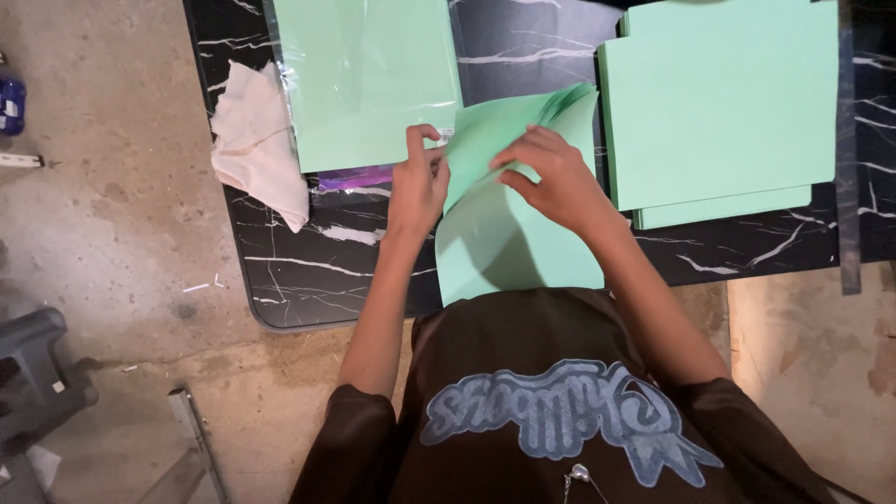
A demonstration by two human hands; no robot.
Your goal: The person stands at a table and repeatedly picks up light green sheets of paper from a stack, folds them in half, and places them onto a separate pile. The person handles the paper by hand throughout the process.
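A light green paper sheet (523,238) lies folded on the black marble-patterned table (317,271) in front of me. My left hand (418,182) pinches the fold's left edge with thumb and fingers. My right hand (553,177) presses down on the folded flap near its upper middle. The flap's tip (569,98) lifts toward the back of the table.
A stack of green sheets (719,103) lies at the right. A clear plastic pack of green paper (369,79) sits at the back left, with a crumpled white cloth (257,140) beside it. A clear ruler (847,187) lies along the right edge. Concrete floor surrounds the table.
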